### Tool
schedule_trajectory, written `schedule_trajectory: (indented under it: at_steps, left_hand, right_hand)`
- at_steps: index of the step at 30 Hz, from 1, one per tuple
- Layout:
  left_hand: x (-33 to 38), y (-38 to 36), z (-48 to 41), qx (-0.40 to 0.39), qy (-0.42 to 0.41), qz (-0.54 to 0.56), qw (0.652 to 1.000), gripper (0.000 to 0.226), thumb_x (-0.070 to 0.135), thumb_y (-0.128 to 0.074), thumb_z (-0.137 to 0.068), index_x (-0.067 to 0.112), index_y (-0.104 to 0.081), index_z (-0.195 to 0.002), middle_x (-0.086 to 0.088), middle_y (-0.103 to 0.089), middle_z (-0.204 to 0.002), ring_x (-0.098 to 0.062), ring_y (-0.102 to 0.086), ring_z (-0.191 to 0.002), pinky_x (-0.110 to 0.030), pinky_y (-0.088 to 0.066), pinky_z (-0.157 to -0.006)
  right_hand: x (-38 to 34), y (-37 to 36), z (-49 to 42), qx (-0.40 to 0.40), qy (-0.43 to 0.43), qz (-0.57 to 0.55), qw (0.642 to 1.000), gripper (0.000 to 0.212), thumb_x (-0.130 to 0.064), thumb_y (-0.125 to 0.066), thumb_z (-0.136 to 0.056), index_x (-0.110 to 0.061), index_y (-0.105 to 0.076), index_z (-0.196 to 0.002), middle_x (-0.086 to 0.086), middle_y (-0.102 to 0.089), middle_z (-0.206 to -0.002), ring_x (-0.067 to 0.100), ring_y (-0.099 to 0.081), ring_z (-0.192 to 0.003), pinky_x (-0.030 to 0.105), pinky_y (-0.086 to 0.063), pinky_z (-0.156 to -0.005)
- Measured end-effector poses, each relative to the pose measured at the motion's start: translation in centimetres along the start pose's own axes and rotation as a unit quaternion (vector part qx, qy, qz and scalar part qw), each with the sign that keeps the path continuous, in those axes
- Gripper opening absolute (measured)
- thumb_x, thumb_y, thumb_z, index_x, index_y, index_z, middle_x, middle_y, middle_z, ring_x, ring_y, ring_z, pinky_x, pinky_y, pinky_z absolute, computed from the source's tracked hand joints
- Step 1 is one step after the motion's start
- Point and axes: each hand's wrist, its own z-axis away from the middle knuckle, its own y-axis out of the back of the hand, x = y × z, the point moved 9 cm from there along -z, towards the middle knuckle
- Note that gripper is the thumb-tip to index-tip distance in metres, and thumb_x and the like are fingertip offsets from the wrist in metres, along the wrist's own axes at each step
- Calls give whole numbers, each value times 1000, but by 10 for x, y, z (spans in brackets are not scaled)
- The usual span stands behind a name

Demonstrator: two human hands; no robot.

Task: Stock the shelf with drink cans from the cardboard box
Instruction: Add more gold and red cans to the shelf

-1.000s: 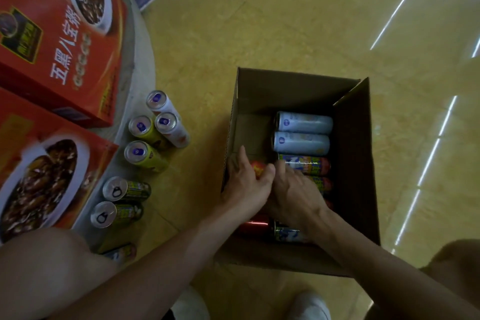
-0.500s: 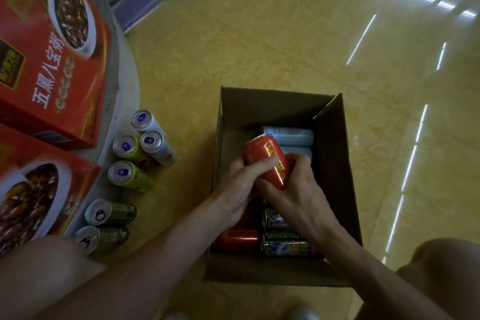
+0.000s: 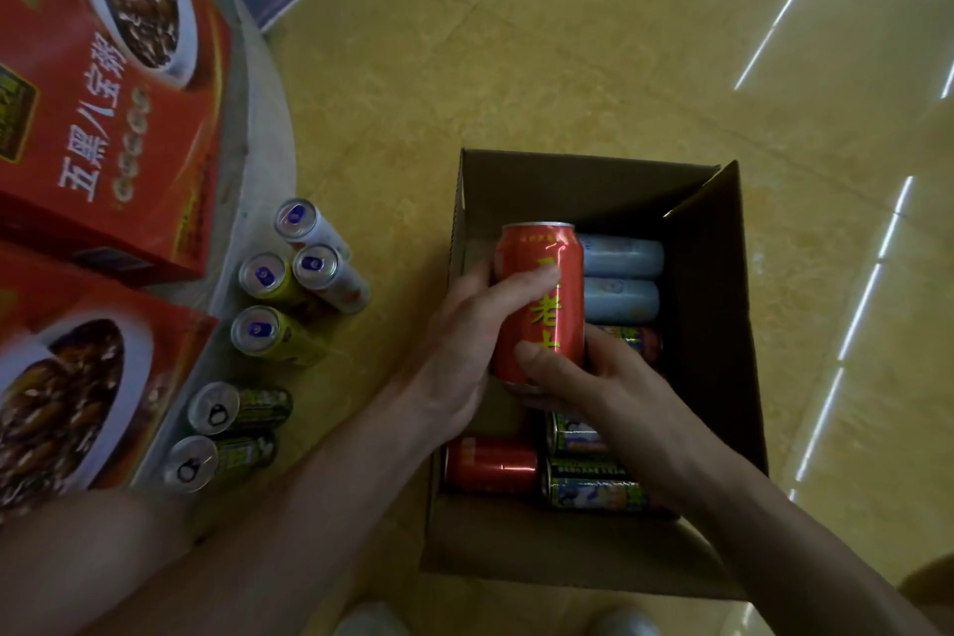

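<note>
A red drink can with yellow characters [image 3: 542,284] is held above the open cardboard box [image 3: 717,377] on the floor. My left hand [image 3: 464,346] wraps its left side, thumb across the front. My right hand [image 3: 593,387] grips its lower end from the right. Inside the box lie two pale blue cans [image 3: 622,276], another red can [image 3: 490,465] and green-labelled cans [image 3: 593,491]. Several cans stand on the floor by the low grey shelf base [image 3: 258,129]: a white one [image 3: 297,220], yellow ones [image 3: 263,331] and dark green ones [image 3: 232,411].
Two red food cartons [image 3: 103,119] sit on the shelf base at the left. My knees show at the bottom left and bottom right corners, and my shoes at the bottom edge. Glossy yellow floor [image 3: 568,41] stretches beyond the box.
Both hands dug among the cans in the box, then pulled out the red can and raised it. It now stands more upright and higher above the box.
</note>
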Motion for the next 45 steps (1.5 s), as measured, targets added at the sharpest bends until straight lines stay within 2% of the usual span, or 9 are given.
schedule_trajectory:
  at_steps: [4, 10, 15, 19, 25, 30, 36, 41, 45]
  left_hand:
    - [0, -3, 13, 5, 36, -7, 999, 56, 42, -75, -77, 19, -63, -127, -14, -73, -115, -31, -72, -106, -49, -57, -93]
    - [8, -9, 54, 59, 77, 39, 995, 56, 43, -76, -75, 18, -64, -124, -16, -72, -106, -30, -72, -94, -45, -60, -82]
    - [30, -18, 102, 69, 114, 50, 990, 74, 69, -66, -78, 18, -62, -132, -16, -72, -117, -32, -72, -105, -48, -58, -91]
    - [65, -35, 163, 71, 128, 36, 989, 69, 67, -64, -82, 23, -58, -136, -12, -72, -118, -31, -71, -108, -52, -56, -95]
    - [175, -82, 269, 91, 95, 41, 990, 67, 61, -66, -82, 22, -57, -136, -10, -72, -118, -29, -71, -109, -53, -55, -99]
    - [277, -127, 350, 101, 45, 53, 992, 66, 64, -68, -79, 25, -61, -132, -9, -73, -119, -28, -70, -112, -57, -49, -105]
    - [361, -155, 425, 136, -34, 47, 989, 76, 77, -71, -73, 36, -59, -136, 0, -69, -130, -21, -65, -121, -52, -48, -108]
    - [405, -153, 492, 168, -88, 74, 979, 13, 62, -64, -88, 64, -68, -100, 12, -72, -119, -16, -66, -119, -50, -48, -108]
    - [434, -132, 544, 192, -130, 77, 970, 23, 70, -69, -81, 64, -67, -103, 15, -65, -131, -13, -59, -128, -50, -40, -115]
  right_hand:
    - [-12, 2, 13, -16, -17, 2, 1000, 41, -56, -68, -74, -35, -60, -109, -11, -75, -99, 8, -73, -92, 26, -57, -80]
    - [-26, -12, 45, 8, -75, -12, 997, 48, -54, -74, -77, -23, -65, -113, 5, -76, -101, 23, -74, -94, 50, -58, -91]
    - [-49, -25, 91, -8, -105, -32, 994, 35, -41, -74, -88, -23, -65, -116, 7, -75, -104, 25, -73, -97, 46, -58, -93]
    - [-92, -35, 153, -21, -108, -10, 994, 36, -42, -73, -89, -24, -63, -119, 3, -75, -107, 19, -73, -97, 44, -59, -91]
    - [-207, -38, 252, -65, -99, 30, 993, 34, -43, -72, -89, -25, -63, -116, 0, -75, -104, 18, -73, -95, 47, -58, -91]
    - [-319, -32, 329, -93, -58, 81, 991, 59, -68, -70, -72, -29, -62, -116, -2, -75, -103, 16, -73, -94, 49, -57, -91]
    - [-410, -37, 389, -136, -6, 122, 983, 65, -71, -69, -71, -28, -59, -119, -1, -74, -103, 16, -73, -93, 48, -57, -91]
    - [-458, -68, 426, -180, 45, 173, 967, 64, -69, -68, -75, -25, -60, -120, 0, -75, -102, 16, -73, -91, 46, -59, -88]
    - [-488, -104, 457, -187, 87, 200, 958, 54, -66, -70, -80, -29, -61, -119, -1, -75, -102, 17, -73, -93, 45, -60, -86]
